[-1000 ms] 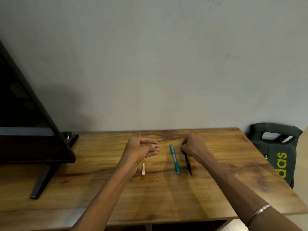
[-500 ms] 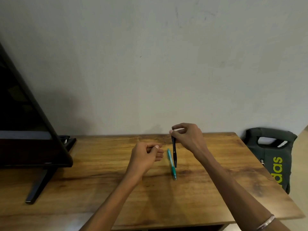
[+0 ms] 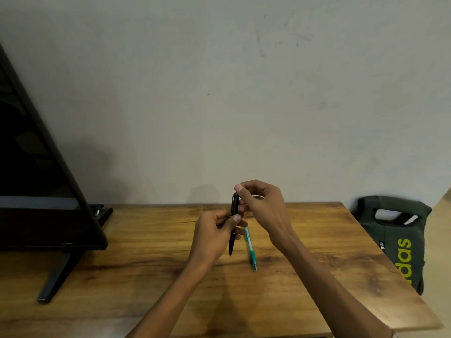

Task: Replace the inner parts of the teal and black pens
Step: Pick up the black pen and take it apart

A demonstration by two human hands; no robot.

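Both our hands grasp the black pen [image 3: 234,217] upright over the table [image 3: 151,259]: right hand [image 3: 262,207] pinching its top, left hand [image 3: 214,236] gripping its middle. Teal pen [image 3: 250,248] lies beside. Unscrewing carelessly, we could drop a small inner part.

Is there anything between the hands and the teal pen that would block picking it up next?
Nothing visible blocks it. The teal pen lies bare on the table, but both left hand and right hand hold the black pen.
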